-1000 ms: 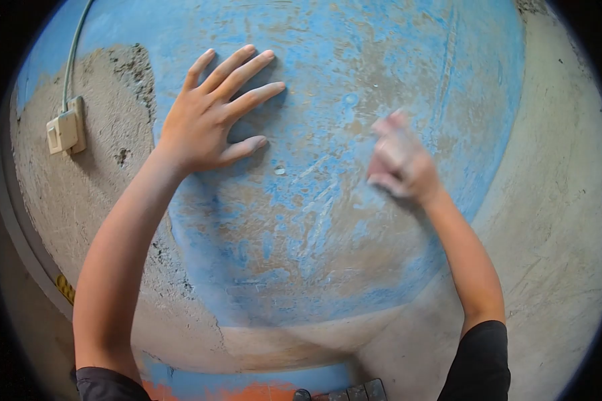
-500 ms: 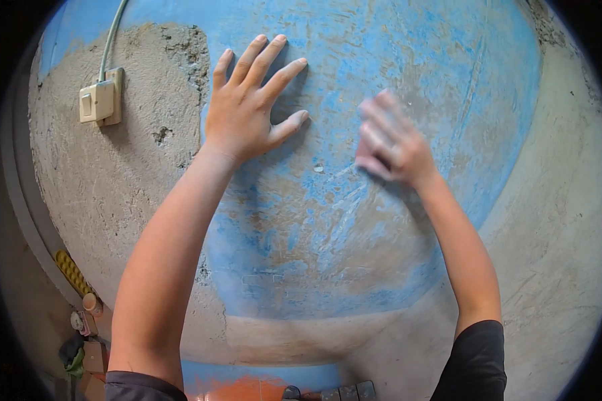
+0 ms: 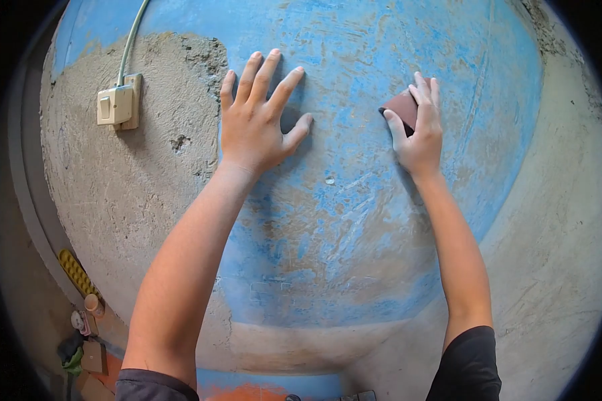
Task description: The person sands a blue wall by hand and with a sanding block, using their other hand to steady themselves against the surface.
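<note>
A wall with worn blue paint (image 3: 354, 220) fills the middle of the head view, grey-brown patches showing through. My left hand (image 3: 257, 123) presses flat on it with fingers spread, near the edge where paint meets rough plaster. In my right hand (image 3: 425, 137) is a folded piece of reddish-brown sandpaper (image 3: 401, 107), pinched between thumb and fingers against the painted surface. Its dark underside shows at the lower left corner. White dust coats the fingers of both hands.
A cream light switch (image 3: 115, 107) with a cable (image 3: 132, 43) is mounted on the bare plaster (image 3: 114, 187) at left. At lower left are a yellow dimpled strip (image 3: 77, 271), a small cup (image 3: 93, 306) and boxes (image 3: 93, 357). A grey wall (image 3: 548, 267) adjoins at right.
My right hand has moved up and right across the wall with the sandpaper, from a motion blur to a clear view. My left hand stays on the wall; the view has shifted slightly.
</note>
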The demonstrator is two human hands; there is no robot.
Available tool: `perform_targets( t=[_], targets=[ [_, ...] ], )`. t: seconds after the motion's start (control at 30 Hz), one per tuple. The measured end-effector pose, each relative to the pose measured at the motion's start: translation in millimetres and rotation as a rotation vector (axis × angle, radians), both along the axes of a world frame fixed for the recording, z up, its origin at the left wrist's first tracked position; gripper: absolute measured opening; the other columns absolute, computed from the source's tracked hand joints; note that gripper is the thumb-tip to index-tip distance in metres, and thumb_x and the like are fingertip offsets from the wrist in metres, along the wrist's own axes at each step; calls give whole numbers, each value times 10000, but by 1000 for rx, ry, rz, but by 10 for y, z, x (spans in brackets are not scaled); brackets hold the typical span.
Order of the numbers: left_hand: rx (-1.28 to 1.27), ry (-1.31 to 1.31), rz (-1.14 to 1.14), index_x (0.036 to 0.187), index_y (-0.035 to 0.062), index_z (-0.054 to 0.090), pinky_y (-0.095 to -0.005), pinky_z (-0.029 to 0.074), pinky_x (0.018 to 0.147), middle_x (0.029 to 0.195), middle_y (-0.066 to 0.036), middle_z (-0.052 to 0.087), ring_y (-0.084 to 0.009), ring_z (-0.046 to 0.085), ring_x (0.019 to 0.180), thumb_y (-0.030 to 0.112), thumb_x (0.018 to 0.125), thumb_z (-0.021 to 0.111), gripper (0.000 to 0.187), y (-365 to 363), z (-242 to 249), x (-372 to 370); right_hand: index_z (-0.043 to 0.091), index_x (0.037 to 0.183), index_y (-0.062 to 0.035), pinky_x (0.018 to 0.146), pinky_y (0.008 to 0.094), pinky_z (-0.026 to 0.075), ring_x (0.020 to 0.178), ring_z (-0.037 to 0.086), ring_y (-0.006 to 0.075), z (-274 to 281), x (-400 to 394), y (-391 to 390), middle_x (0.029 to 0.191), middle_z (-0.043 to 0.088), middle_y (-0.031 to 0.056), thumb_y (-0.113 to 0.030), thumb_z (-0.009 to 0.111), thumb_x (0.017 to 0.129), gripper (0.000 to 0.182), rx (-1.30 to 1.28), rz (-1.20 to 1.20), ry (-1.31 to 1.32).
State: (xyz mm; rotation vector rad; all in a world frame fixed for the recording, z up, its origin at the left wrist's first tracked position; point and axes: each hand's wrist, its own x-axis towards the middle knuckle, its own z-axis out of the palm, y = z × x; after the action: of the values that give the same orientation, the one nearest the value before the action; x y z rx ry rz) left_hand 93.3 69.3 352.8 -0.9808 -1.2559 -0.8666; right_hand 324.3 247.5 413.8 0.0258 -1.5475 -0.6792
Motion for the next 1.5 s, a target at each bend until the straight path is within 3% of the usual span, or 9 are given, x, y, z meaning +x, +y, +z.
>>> perform_targets(
  t=[0.13, 0.37, 0.5, 0.63, 0.77, 0.93, 1.07, 1.2, 1.5],
  targets=[
    [72, -53, -21, 1561, 288, 470, -558, 145, 1275, 1660, -124, 358, -332, 261, 1574, 474, 931, 652, 681, 21, -15, -32, 663, 1230, -80, 1152, 515, 485, 1503, 422, 402, -96, -174, -270, 1544, 565, 106, -330, 872, 822, 522, 212, -53, -470],
    [43, -64, 9, 1584, 289, 444, -572, 111, 1274, 1680, -131, 320, -332, 223, 1589, 487, 941, 616, 695, -8, -84, -57, 661, 1243, -106, 1141, 502, 495, 1487, 451, 388, 67, -525, -367, 1513, 589, 103, -368, 886, 799, 562, 154, 58, -143],
    [-5, -75, 42, 1601, 311, 419, -593, 57, 1277, 1707, -113, 280, -312, 177, 1609, 522, 941, 601, 716, -35, -126, -46, 688, 1229, -108, 1153, 498, 485, 1499, 435, 390, -53, -541, -350, 1509, 583, 144, -390, 882, 802, 547, 318, -4, -469],
    [-53, -92, 65, 1611, 335, 398, -609, 5, 1276, 1721, -96, 257, -290, 142, 1623, 557, 936, 602, 740, -79, -241, -74, 705, 1242, -131, 1128, 520, 502, 1484, 459, 365, 189, -505, -291, 1552, 548, 130, -430, 852, 840, 522, 153, -33, 37],
    [-75, -98, 50, 1619, 343, 382, -605, -2, 1277, 1729, -91, 239, -283, 128, 1627, 573, 935, 601, 755, -105, -257, -76, 688, 1292, -167, 1156, 525, 465, 1480, 469, 328, -138, -410, -414, 1551, 550, 119, -497, 820, 852, 565, 325, -105, -493],
    [-82, -96, 58, 1615, 339, 392, -604, -3, 1276, 1728, -92, 244, -288, 134, 1625, 574, 925, 616, 763, -116, -269, -78, 688, 1262, -180, 1174, 554, 410, 1479, 466, 367, 141, -356, -222, 1527, 574, 96, -555, 757, 889, 533, 148, -127, 17],
    [-68, -92, 27, 1608, 330, 407, -605, 13, 1275, 1722, -101, 260, -297, 150, 1621, 557, 916, 632, 762, -116, -256, -62, 681, 1281, -178, 1158, 548, 427, 1461, 483, 377, -441, -413, -403, 1526, 564, 118, -528, 741, 909, 514, 450, -128, -595],
    [-62, -79, 23, 1597, 315, 429, -601, 28, 1276, 1715, -106, 277, -306, 170, 1615, 539, 914, 640, 749, -111, -268, -79, 678, 1289, -183, 1178, 566, 407, 1492, 436, 388, -33, -311, -309, 1535, 549, 137, -512, 765, 894, 521, 178, -155, -126],
    [-48, -63, 41, 1593, 319, 432, -594, 48, 1277, 1711, -101, 285, -307, 175, 1611, 536, 923, 635, 733, -102, -281, -94, 711, 1291, -217, 1154, 607, 418, 1479, 415, 432, -146, -320, -177, 1479, 551, 145, -561, 776, 858, 557, 290, -114, -314]
  ],
)
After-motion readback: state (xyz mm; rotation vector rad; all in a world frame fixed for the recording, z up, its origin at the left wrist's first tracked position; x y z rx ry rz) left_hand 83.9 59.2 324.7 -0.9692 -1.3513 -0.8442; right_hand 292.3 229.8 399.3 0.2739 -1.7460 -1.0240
